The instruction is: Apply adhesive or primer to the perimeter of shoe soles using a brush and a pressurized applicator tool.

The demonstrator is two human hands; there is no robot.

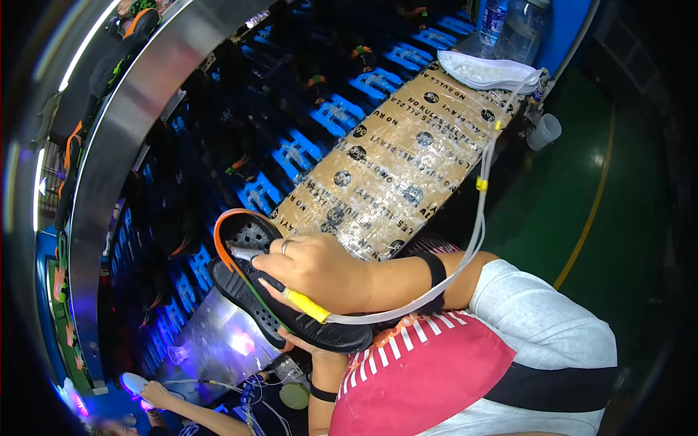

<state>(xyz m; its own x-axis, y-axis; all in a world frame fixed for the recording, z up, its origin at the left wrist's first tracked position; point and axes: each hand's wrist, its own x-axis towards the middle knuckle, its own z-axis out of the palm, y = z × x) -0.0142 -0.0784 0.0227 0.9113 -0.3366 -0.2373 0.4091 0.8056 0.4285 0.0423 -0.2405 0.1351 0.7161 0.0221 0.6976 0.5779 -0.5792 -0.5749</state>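
Observation:
My right hand (305,265), a ring on one finger, is closed around a slim hose-fed applicator (246,253) whose pale tip points left over a black shoe sole. A yellow sleeve (307,306) joins it to a clear hose (407,315). Small holes dot the black shoe sole (338,334), and an orange strip (219,231) curves around its far end. Another black sole part (247,299) lies against its left side. From below, my left hand (311,344) grips the near end of the sole; most of its fingers are hidden underneath.
A taped cardboard-covered board (392,167) runs along the right, with a white tray (488,71) and bottles (520,29) at its far end. Blue racks (338,112) with dark pieces stand left. A co-worker's hand (156,396) holds a pale object. A white cup (545,131) hangs beside the board.

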